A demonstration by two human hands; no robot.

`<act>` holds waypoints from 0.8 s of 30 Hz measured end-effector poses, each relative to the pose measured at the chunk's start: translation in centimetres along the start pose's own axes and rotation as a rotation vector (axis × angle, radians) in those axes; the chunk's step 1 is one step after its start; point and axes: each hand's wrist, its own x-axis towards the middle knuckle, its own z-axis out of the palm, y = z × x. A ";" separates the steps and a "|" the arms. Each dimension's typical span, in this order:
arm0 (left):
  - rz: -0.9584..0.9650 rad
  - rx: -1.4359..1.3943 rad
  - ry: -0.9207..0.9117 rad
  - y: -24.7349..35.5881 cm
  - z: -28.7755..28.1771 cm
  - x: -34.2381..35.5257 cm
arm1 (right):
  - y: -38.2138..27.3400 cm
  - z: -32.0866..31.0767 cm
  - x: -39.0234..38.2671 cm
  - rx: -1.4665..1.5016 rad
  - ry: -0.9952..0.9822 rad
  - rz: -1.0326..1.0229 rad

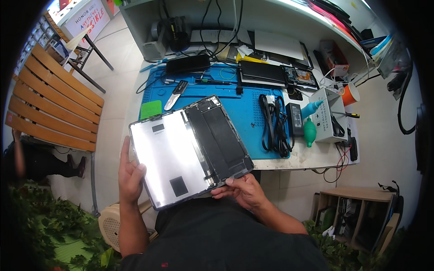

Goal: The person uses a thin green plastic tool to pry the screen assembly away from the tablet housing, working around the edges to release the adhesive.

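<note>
An opened tablet [167, 151] is tilted between my two hands, in front of the bench. Its inside faces up: a shiny silver plate on the left, a long black section on the right, small parts along the dark frame. My left hand [130, 178] is closed on the left edge, thumb on top and index finger stretched along the side. With thumb above and fingers beneath, my right hand [244, 190] pinches the lower right edge. Beyond the tablet's far edge, a metal-bladed knife or pry tool [176, 95] and a green square pad [151, 109] lie on a blue work mat [217, 97].
Right of the tablet are bundled black cables [273, 128], a power adapter [295, 119], a green air blower [309, 133] and a white box [327, 119]. A black phone [188, 63] and another opened device [300, 77] lie farther back. A wooden bench [54, 101] stands left.
</note>
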 end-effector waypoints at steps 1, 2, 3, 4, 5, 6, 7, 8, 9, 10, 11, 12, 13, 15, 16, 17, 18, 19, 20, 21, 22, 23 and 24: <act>-0.013 -0.009 -0.006 0.2 0.0 0.1 | 0.2 0.0 -0.1 0.019 -0.007 -0.002; -0.030 0.007 -0.035 0.5 -0.3 0.2 | 0.5 0.0 -0.3 0.038 -0.002 -0.012; -0.047 0.024 -0.065 0.8 -0.8 0.5 | 0.9 0.1 -0.4 0.057 0.003 -0.023; -0.056 0.043 -0.098 1.0 -0.9 1.0 | 1.2 0.2 -0.5 0.075 0.003 -0.041; -0.047 0.037 -0.086 1.0 -0.8 1.6 | 1.5 0.3 -0.6 0.096 0.020 -0.055; -0.038 0.031 -0.075 1.0 -0.6 2.4 | 1.9 0.5 -0.7 0.118 0.037 -0.070; -0.030 0.022 -0.066 1.1 -0.4 3.3 | 2.0 0.8 -0.7 0.137 0.057 -0.086; -0.063 0.045 -0.124 1.5 -0.5 4.2 | 2.1 1.1 -0.6 0.172 0.063 -0.067; -0.097 0.070 -0.182 1.9 -1.1 5.3 | 2.4 1.3 -0.5 0.189 0.072 -0.079; -0.128 0.098 -0.243 2.4 -1.5 6.4 | 2.7 1.6 -0.3 0.207 0.080 -0.093; -0.146 0.118 -0.244 2.7 -1.6 7.5 | 2.8 2.0 0.0 0.226 0.088 -0.108; -0.164 0.139 -0.245 2.6 -1.7 8.6 | 2.6 2.5 0.1 0.230 0.061 -0.119; -0.184 0.159 -0.242 2.6 -1.6 9.5 | 2.4 3.1 0.4 0.242 0.081 -0.124; -0.197 0.171 -0.270 2.7 -1.3 11.7 | 2.2 4.1 0.9 0.266 0.120 -0.134; -0.202 0.200 -0.275 2.6 -1.1 12.7 | 2.4 4.3 1.3 0.270 0.131 -0.140; -0.207 0.229 -0.280 2.8 -0.9 13.6 | 2.6 4.3 1.7 0.274 0.142 -0.147; -0.237 0.235 -0.305 3.1 -0.5 14.3 | 2.7 4.4 2.0 0.277 0.153 -0.152; -0.238 0.215 -0.323 3.4 -0.2 14.7 | 2.7 4.7 2.2 0.286 0.176 -0.156; -0.240 0.195 -0.340 3.3 0.1 15.2 | 2.7 5.1 2.5 0.296 0.199 -0.159; -0.241 0.175 -0.357 3.2 0.2 15.8 | 2.6 5.4 2.7 0.304 0.222 -0.162; -0.238 0.191 -0.363 2.5 -0.6 16.5 | 2.6 5.6 3.1 0.296 0.241 -0.159; -0.242 0.192 -0.387 1.9 -0.9 17.3 | 2.6 5.7 3.2 0.293 0.267 -0.160; -0.246 0.193 -0.410 1.5 -1.1 18.2 | 2.6 5.8 3.4 0.290 0.293 -0.159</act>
